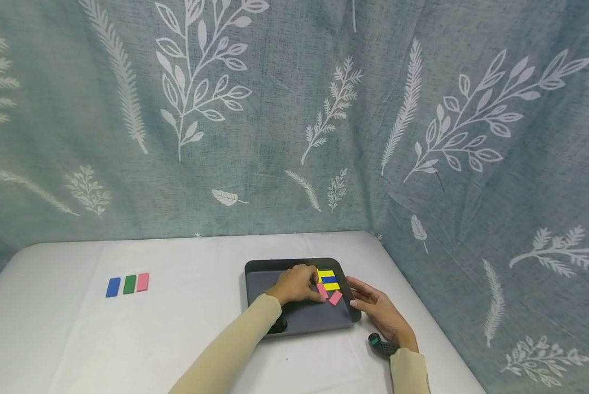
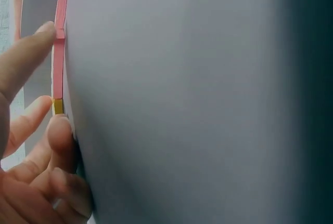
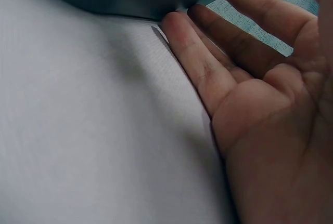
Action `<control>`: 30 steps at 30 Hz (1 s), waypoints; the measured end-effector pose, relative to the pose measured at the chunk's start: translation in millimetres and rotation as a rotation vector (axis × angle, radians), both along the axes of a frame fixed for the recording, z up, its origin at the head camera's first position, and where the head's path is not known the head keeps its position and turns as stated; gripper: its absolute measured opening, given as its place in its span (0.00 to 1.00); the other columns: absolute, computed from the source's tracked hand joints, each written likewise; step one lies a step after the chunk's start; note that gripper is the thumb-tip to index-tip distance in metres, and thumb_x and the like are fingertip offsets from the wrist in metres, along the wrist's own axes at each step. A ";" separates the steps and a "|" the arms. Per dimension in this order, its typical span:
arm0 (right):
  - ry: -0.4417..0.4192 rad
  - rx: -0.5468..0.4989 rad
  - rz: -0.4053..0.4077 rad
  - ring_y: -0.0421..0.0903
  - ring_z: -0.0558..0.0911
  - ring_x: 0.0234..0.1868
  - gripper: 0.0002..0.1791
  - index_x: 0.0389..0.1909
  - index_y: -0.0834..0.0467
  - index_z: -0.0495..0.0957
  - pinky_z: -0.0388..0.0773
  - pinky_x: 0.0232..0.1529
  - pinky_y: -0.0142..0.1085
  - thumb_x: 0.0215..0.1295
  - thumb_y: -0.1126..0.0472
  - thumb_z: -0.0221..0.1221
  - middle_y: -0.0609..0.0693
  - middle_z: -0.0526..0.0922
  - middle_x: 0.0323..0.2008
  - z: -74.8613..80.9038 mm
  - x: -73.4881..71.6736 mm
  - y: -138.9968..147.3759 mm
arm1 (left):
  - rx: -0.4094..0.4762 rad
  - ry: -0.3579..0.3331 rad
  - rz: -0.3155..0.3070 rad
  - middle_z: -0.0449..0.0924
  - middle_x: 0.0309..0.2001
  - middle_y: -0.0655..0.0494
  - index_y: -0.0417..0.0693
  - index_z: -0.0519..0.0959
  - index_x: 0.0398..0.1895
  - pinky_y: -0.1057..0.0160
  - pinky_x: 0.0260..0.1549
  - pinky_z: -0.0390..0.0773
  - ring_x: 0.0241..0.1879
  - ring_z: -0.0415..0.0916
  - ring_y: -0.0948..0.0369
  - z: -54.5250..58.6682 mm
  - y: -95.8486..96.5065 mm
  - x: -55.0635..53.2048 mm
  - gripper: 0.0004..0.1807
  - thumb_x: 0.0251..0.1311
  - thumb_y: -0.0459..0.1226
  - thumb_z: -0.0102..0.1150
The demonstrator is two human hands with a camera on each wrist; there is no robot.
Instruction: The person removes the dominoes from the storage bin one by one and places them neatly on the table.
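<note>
In the head view, a dark grey tray (image 1: 294,323) holds several small flat blocks near its right side. My left hand (image 1: 296,284) reaches into it and pinches a pink block (image 1: 322,291) end to end between thumb and fingers, low on the tray floor. That same pink block (image 2: 59,68) shows edge-on in the left wrist view. Beside it lies a second pink block (image 1: 336,297), tilted. Behind them, yellow blocks (image 1: 331,287) sit flush against a blue block (image 1: 328,280). Fingers extended, my right hand (image 1: 380,312) touches the tray's right outer wall.
To the left on the white table (image 1: 176,317) stand apart a blue block (image 1: 113,287), a green block (image 1: 129,284) and a pink block (image 1: 143,282) in a row. A patterned blue-green curtain (image 1: 274,137) borders the table's back and right side.
</note>
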State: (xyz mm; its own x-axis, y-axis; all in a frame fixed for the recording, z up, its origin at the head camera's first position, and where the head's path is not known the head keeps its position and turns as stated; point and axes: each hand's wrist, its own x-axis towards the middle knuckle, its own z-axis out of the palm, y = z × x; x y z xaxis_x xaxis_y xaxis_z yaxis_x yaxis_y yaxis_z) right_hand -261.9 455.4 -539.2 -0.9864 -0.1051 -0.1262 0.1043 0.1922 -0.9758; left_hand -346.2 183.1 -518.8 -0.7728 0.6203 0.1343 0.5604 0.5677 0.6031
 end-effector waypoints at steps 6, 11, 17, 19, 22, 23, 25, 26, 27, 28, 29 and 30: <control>0.001 -0.001 -0.003 0.53 0.66 0.75 0.40 0.76 0.50 0.67 0.67 0.69 0.41 0.65 0.59 0.71 0.49 0.66 0.75 -1.5 0.2 0.8 | -0.020 0.008 0.011 0.73 0.35 0.62 0.52 0.81 0.41 0.64 0.31 0.73 0.32 0.71 0.65 -1.4 0.9 0.8 0.23 0.50 0.53 0.81; 0.008 -0.002 0.001 0.53 0.66 0.74 0.40 0.76 0.50 0.67 0.69 0.68 0.37 0.65 0.60 0.71 0.49 0.66 0.75 -1.3 0.1 0.1 | -0.059 0.013 0.024 0.72 0.36 0.61 0.54 0.80 0.41 0.62 0.33 0.73 0.33 0.71 0.63 -0.4 2.1 2.6 0.27 0.48 0.59 0.79; 0.006 -0.001 0.019 0.52 0.66 0.75 0.40 0.76 0.50 0.66 0.67 0.69 0.39 0.65 0.59 0.71 0.49 0.66 0.75 0.2 -1.0 -2.2 | -0.053 0.003 0.042 0.72 0.36 0.59 0.52 0.78 0.41 0.60 0.35 0.74 0.32 0.71 0.62 0.8 -0.1 3.1 0.26 0.51 0.56 0.79; 0.004 -0.003 0.021 0.52 0.66 0.75 0.40 0.76 0.50 0.66 0.67 0.69 0.39 0.65 0.58 0.71 0.48 0.66 0.75 1.1 -1.1 -2.6 | -0.035 -0.014 0.032 0.73 0.36 0.59 0.51 0.78 0.42 0.61 0.34 0.74 0.32 0.71 0.62 1.7 -2.5 2.1 0.25 0.51 0.53 0.79; 0.008 0.002 0.015 0.52 0.66 0.75 0.40 0.76 0.50 0.66 0.67 0.69 0.39 0.64 0.58 0.72 0.49 0.66 0.75 1.6 -0.6 -1.5 | -0.004 -0.058 0.000 0.75 0.36 0.59 0.49 0.80 0.45 0.61 0.35 0.75 0.34 0.72 0.63 2.6 -6.3 -0.5 0.24 0.53 0.50 0.80; 0.009 0.002 0.011 0.52 0.66 0.75 0.40 0.76 0.50 0.67 0.67 0.69 0.39 0.64 0.58 0.72 0.49 0.66 0.75 1.5 -0.4 -0.9 | 0.004 -0.075 -0.011 0.75 0.36 0.59 0.49 0.80 0.46 0.61 0.36 0.75 0.34 0.73 0.63 2.7 -7.3 -1.4 0.23 0.53 0.49 0.80; 0.011 0.002 0.008 0.52 0.66 0.74 0.41 0.76 0.50 0.67 0.67 0.69 0.39 0.64 0.58 0.72 0.49 0.66 0.75 1.1 -0.1 0.1 | 0.019 -0.106 -0.023 0.76 0.37 0.59 0.48 0.81 0.47 0.61 0.38 0.76 0.35 0.74 0.64 2.7 -9.1 -2.6 0.23 0.53 0.47 0.80; 0.011 0.002 0.006 0.52 0.67 0.74 0.41 0.76 0.50 0.67 0.67 0.69 0.40 0.64 0.59 0.72 0.49 0.66 0.75 0.8 0.1 0.5 | 0.023 -0.116 -0.028 0.77 0.37 0.59 0.47 0.81 0.48 0.61 0.38 0.76 0.36 0.74 0.63 2.4 -9.7 -3.0 0.24 0.53 0.47 0.80; 0.011 0.002 0.005 0.52 0.67 0.74 0.40 0.76 0.50 0.67 0.66 0.70 0.40 0.64 0.59 0.72 0.49 0.66 0.75 0.5 0.2 0.8 | 0.023 -0.121 -0.029 0.77 0.36 0.59 0.47 0.82 0.48 0.61 0.39 0.77 0.36 0.74 0.63 2.2 -10.0 -3.4 0.24 0.53 0.47 0.80; 0.011 0.002 0.004 0.52 0.67 0.74 0.40 0.76 0.50 0.67 0.66 0.70 0.41 0.64 0.59 0.72 0.49 0.66 0.75 0.1 0.4 1.0 | 0.024 -0.126 -0.029 0.77 0.36 0.59 0.47 0.82 0.48 0.61 0.40 0.77 0.36 0.74 0.63 2.0 -10.2 -3.4 0.24 0.52 0.47 0.81; 0.011 0.003 0.003 0.52 0.67 0.74 0.40 0.76 0.50 0.67 0.65 0.71 0.42 0.64 0.59 0.72 0.49 0.66 0.75 -0.3 0.5 1.1 | 0.023 -0.126 -0.029 0.78 0.37 0.59 0.47 0.82 0.48 0.60 0.40 0.77 0.36 0.75 0.63 1.7 -10.1 -3.5 0.24 0.52 0.47 0.81; 0.011 0.004 0.004 0.52 0.67 0.74 0.40 0.76 0.50 0.67 0.64 0.71 0.43 0.64 0.59 0.71 0.49 0.66 0.75 -0.5 0.7 0.9 | 0.019 -0.124 -0.026 0.78 0.36 0.59 0.47 0.83 0.48 0.60 0.40 0.77 0.36 0.75 0.63 1.4 -10.0 -3.4 0.24 0.52 0.47 0.81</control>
State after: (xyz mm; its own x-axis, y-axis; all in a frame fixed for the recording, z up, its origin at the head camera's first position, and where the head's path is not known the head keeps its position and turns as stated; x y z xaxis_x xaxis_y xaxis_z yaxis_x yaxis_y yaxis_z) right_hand -261.3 456.3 -539.7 -0.9873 -0.1084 -0.1161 0.0932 0.1963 -0.9761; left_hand -349.6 173.2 -517.4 -0.7677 0.6388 0.0504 0.4954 0.5418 0.6790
